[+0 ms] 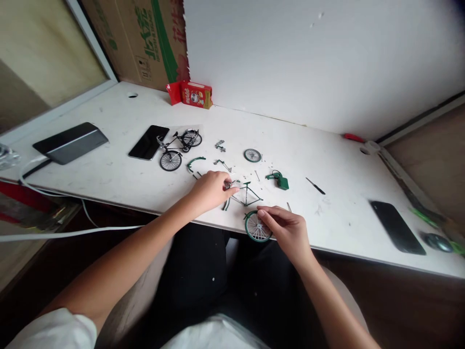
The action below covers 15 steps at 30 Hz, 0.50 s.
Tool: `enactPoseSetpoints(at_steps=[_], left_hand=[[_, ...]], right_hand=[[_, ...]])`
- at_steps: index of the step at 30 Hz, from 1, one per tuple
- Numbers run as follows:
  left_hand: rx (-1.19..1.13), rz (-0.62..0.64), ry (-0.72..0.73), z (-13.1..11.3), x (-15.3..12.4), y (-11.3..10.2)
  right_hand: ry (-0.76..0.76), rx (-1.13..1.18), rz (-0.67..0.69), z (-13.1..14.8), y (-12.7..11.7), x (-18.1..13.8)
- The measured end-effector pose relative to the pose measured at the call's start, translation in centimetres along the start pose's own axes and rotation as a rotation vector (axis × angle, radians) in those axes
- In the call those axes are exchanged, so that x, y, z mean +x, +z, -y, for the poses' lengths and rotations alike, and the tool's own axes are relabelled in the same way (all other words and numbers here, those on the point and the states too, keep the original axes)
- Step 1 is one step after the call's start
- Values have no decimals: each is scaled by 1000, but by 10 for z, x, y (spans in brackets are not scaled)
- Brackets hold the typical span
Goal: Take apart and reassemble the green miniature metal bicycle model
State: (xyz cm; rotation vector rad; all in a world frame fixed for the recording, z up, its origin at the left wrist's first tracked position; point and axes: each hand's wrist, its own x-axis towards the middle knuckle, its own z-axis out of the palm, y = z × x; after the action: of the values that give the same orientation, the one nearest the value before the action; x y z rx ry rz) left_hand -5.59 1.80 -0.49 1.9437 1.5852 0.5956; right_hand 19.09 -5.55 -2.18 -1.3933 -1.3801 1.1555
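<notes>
My left hand (212, 191) is closed around the handlebar end of a green model bicycle frame (247, 198), which has its saddle on top. Its fingers partly hide that end of the frame. Between thumb and fingers of my right hand (288, 227) is a small spoked wheel (257, 229) with a green rim, held upright at the table's front edge. A piece of green mudguard (225, 205) lies below the frame. Farther back is a second wheel (252, 155), flat on the table. Green parts with a small box (282, 182) lie right of the frame.
A complete black model bicycle (178, 148) stands beside a phone (148, 142). A curved green mudguard (192, 162), small metal parts (220, 145) and a slim screwdriver (315, 186) lie on the white table (327, 155). A red box (196, 95) is behind; a black phone-like slab (396, 227) is right.
</notes>
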Motion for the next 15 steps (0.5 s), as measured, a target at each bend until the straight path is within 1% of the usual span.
enactPoseSetpoints(at_steps=[3, 6, 10, 12, 15], left_hand=[[-96, 4, 37, -3, 0, 0], [-273, -4, 56, -3, -1, 1], [-508, -22, 48, 4, 2, 7], [-667, 22, -4, 8, 4, 10], [-963, 151, -83, 10, 8, 8]], right_hand=[[-4, -17, -11, -1, 0, 0], [-24, -44, -26, -1, -1, 1], [-48, -101, -63, 1, 1, 6], [-62, -130, -77, 3, 2, 8], [-82, -165, -111, 9, 5, 11]])
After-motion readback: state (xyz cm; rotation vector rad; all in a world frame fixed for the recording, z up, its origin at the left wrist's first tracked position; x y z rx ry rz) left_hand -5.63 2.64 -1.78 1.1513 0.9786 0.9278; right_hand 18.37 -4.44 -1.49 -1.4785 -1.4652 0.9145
